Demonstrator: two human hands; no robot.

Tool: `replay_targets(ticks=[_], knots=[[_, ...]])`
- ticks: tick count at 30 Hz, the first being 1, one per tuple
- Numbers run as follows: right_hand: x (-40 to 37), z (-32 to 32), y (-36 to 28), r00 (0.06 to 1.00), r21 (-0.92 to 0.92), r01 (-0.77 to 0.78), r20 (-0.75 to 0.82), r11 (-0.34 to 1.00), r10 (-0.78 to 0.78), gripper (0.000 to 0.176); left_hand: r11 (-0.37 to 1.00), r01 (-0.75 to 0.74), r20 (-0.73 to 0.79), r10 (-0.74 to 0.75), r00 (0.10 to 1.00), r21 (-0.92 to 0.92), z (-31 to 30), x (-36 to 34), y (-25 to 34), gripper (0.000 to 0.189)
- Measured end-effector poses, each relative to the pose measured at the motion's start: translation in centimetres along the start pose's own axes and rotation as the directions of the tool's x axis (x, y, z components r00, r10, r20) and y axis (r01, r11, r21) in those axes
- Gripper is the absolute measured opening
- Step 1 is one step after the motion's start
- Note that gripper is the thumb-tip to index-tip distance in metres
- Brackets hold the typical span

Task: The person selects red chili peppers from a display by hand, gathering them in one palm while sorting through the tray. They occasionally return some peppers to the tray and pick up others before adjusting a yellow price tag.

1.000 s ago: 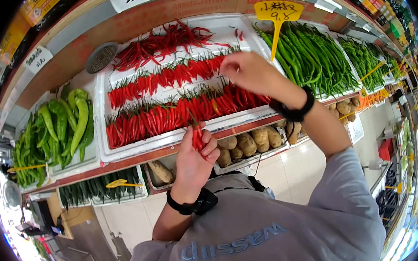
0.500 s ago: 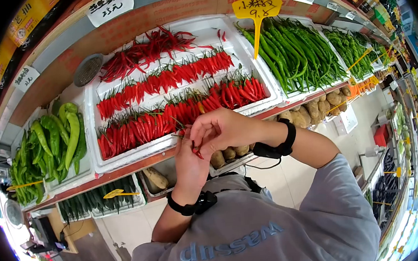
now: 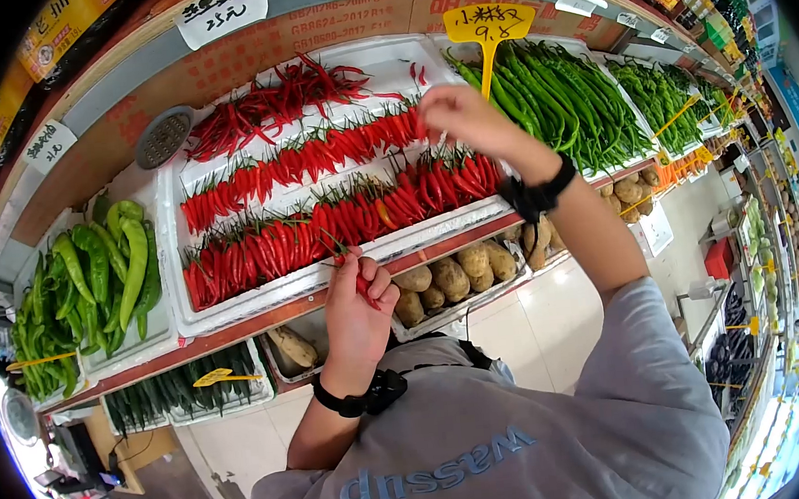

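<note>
Several red chili peppers (image 3: 367, 288) are in my left hand (image 3: 357, 310), whose fingers are curled around them in front of the white foam tray (image 3: 280, 293). Their green stems poke out above the fingers. My right hand (image 3: 466, 118) reaches over the tray to the right end of the middle row of red chilies (image 3: 315, 157). Its fingers are bent together at the last chilies; whatever is between the fingertips is hidden. A front row of red chilies (image 3: 267, 253) lies side by side, stems up. At the back is a loose pile of thin red chilies (image 3: 278, 108).
Long green chilies (image 3: 562, 102) lie right of the tray, with a yellow price sign (image 3: 489, 28) standing before them. Green peppers (image 3: 97, 266) are at the left, beside a round metal sieve-like dish (image 3: 165, 138). Potatoes (image 3: 454, 278) sit below the shelf's edge.
My right hand has left my left hand and moved up and right to the end of the middle chili row. My left hand stays almost in place, still holding chilies.
</note>
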State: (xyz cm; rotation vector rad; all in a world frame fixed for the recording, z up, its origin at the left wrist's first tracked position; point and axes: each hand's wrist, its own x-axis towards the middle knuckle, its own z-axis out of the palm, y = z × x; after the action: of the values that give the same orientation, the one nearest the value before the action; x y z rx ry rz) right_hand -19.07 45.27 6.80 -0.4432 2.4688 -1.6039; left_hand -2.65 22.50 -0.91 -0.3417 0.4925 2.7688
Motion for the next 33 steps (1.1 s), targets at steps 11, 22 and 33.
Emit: replay_targets(ticks=[11,22,33], knots=[[9.4,-2.4,9.7,0.967,-0.881,-0.211,-0.252,0.422,-0.041,0.027,0.999,0.037,0.036,-0.037,0.999,0.006,0.3,-1.1,1.3,0.012],[9.3,-4.5,8.6,0.944,-0.775,-0.314,-0.194,0.548,0.267,0.020,0.998,0.037,0.029,-0.038,0.999,0.046,0.1,-1.2,2.3,0.015],[-3.6,-8.3,4.2,0.913,-0.656,-0.214,-0.399,0.724,-0.091,0.032,0.981,0.167,0.061,-0.174,0.983,0.097,0.9,-0.7,-0.5,0.014]])
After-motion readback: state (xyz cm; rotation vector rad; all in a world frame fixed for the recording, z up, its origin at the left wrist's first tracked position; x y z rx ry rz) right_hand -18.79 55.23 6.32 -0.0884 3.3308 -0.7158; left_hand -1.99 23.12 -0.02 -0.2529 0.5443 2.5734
